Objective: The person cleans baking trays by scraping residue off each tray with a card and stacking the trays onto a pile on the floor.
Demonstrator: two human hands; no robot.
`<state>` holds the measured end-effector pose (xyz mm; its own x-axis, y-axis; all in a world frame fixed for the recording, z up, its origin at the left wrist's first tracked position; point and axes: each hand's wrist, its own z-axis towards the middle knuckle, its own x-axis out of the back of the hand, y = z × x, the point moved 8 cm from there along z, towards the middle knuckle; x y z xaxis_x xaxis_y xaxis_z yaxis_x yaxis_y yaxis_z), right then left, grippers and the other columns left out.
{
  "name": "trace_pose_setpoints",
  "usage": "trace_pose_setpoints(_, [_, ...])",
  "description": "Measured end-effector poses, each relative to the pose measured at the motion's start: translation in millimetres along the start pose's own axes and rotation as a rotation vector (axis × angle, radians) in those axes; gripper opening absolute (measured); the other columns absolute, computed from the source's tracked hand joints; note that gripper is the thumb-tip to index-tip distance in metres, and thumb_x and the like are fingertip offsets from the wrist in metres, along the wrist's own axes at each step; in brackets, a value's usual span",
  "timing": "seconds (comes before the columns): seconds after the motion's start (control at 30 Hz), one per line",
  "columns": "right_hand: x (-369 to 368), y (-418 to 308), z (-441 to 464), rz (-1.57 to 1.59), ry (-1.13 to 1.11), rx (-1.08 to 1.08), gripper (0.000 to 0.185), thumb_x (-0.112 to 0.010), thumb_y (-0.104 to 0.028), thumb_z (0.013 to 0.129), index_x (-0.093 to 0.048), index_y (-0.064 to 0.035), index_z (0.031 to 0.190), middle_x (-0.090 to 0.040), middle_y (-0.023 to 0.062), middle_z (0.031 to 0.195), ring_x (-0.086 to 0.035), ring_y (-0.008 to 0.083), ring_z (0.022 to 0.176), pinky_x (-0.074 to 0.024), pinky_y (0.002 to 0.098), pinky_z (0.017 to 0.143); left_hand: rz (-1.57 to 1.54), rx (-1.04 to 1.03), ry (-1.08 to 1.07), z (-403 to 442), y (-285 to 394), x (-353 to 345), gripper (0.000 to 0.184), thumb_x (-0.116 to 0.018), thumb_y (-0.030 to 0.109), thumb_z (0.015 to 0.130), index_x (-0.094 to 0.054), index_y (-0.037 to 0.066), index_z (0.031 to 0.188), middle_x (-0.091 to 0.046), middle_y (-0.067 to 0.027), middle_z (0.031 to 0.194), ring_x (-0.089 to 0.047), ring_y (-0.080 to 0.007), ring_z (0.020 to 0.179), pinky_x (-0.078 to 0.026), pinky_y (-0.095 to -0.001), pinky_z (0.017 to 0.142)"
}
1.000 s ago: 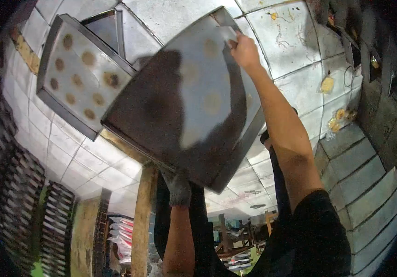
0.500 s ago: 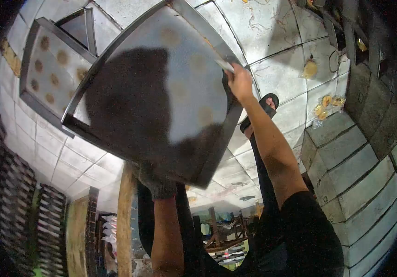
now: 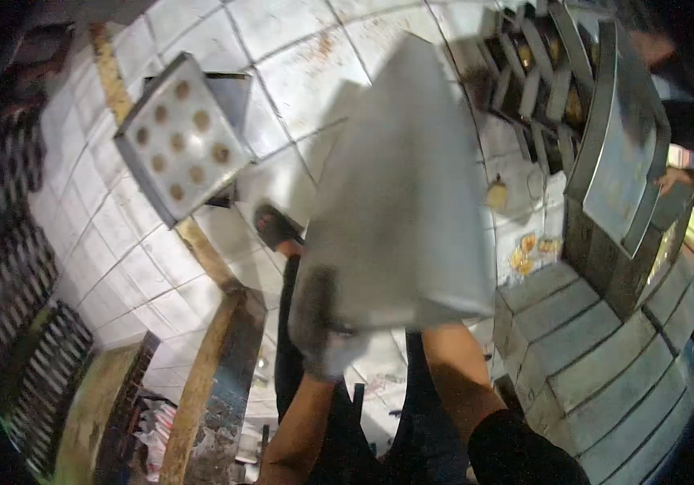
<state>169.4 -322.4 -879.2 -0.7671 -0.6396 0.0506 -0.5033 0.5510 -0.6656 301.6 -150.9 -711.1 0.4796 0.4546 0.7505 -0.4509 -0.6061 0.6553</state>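
Note:
A large grey metal baking tray (image 3: 403,194), blurred by motion, is held up steeply tilted in front of me. My left hand (image 3: 324,331), in a dark glove with a greyish cuff, is closed on its lower left edge. Behind the tray's lower right part my right hand is hidden; only my right forearm (image 3: 460,364) shows, so its fingers and anything in them cannot be made out. On the floor to the left lies a smaller tray (image 3: 189,153) with rows of round brown spots.
Stacked metal trays (image 3: 605,331) rise on the right, more trays (image 3: 553,81) behind. Another person's hand (image 3: 674,179) touches a tilted tray (image 3: 618,174). Yellowish round pieces (image 3: 529,252) lie on the tiled floor (image 3: 294,52). Dark slatted racks (image 3: 28,275) and a wooden plank (image 3: 193,396) are left.
The large tray has swung from lying broad and slanted to standing steeply, shifting right. My right hand and the light-coloured scraper-like tool it held have gone out of sight. The view has turned rightward.

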Motion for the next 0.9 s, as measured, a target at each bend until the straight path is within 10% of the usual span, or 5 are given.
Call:
trace_pose_setpoints(0.13, [-14.3,-79.8,20.9,0.06,0.08,0.145,0.029,-0.073,-0.012,0.093,-0.069,0.0021,0.118,-0.073,0.0129,0.11,-0.068,0.0227,0.096,-0.0525,0.0362,0.087,0.07,-0.443,-0.032,6.4,46.9,38.2,0.072,-0.08,0.027,0.074,-0.055,0.012,0.14,-0.065,-0.0136,0.135,-0.062,-0.0407,0.124,-0.045,-0.0498,0.111])
trace_pose_setpoints(0.27, [-96.6,-113.8,54.6,0.007,0.02,0.233,0.032,-0.075,-0.011,0.092,-0.068,0.0016,0.121,-0.072,0.0113,0.114,-0.066,0.0201,0.103,-0.0508,0.0343,0.091,-0.053,-0.301,0.045,31.8,7.2,101.2,0.055,-0.076,0.023,0.081,-0.059,0.008,0.13,-0.065,-0.0164,0.132,-0.061,-0.0366,0.127,-0.051,-0.0478,0.105])
trace_pose_setpoints(0.5, [-262.8,-130.9,70.5,0.01,-0.043,0.245,0.029,-0.081,-0.015,0.088,-0.072,0.0023,0.109,-0.073,0.0084,0.099,-0.062,0.0144,0.094,-0.0469,0.0283,0.088,-0.894,0.693,0.667,53.9,-264.5,220.4,0.103,-0.071,0.014,0.072,-0.02,0.003,0.161,-0.043,-0.0191,0.15,-0.047,-0.0322,0.134,-0.039,-0.0427,0.114])
trace_pose_setpoints(0.67, [-309.8,-131.2,40.8,-0.069,-0.105,0.166,0.036,-0.082,-0.012,0.086,-0.064,0.0047,0.112,-0.068,0.01,0.107,-0.06,0.018,0.105,-0.0426,0.0305,0.098,-1.357,0.515,0.867,87.3,-479.9,198.2,0.094,-0.053,-0.004,0.067,-0.03,0.009,0.157,-0.047,-0.0121,0.147,-0.052,-0.0277,0.13,-0.046,-0.0407,0.112])
trace_pose_setpoints(0.9, [-298.7,-81.8,33.1,-0.116,-0.062,0.06,0.02,-0.081,-0.008,0.087,-0.071,0.0039,0.101,-0.073,0.0093,0.095,-0.063,0.0154,0.089,-0.0479,0.0275,0.085,-1.501,0.498,0.792,174.7,-605.9,154.2,0.071,-0.057,0.005,0.079,-0.042,0.018,0.147,-0.057,-0.0096,0.128,-0.06,-0.035,0.115,-0.055,-0.0479,0.1])
